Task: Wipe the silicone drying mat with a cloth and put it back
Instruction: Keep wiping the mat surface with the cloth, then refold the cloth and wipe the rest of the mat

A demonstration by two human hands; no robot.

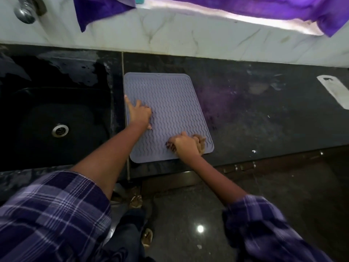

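Note:
A lilac silicone drying mat (170, 103) with wavy ridges lies flat on the dark counter (264, 114), just right of the sink. My left hand (139, 113) presses on the mat's left side, its index finger stretched to the left edge. My right hand (184, 143) grips a bunched brown cloth (200, 141) on the mat's near right corner; most of the cloth is hidden under the hand.
A black sink (56, 120) with a steel drain lies to the left, a tap (26, 10) above it. A purple cloth (98, 10) hangs over the marble backsplash. A white flat object (334, 91) lies far right. The counter's front edge is close to the mat.

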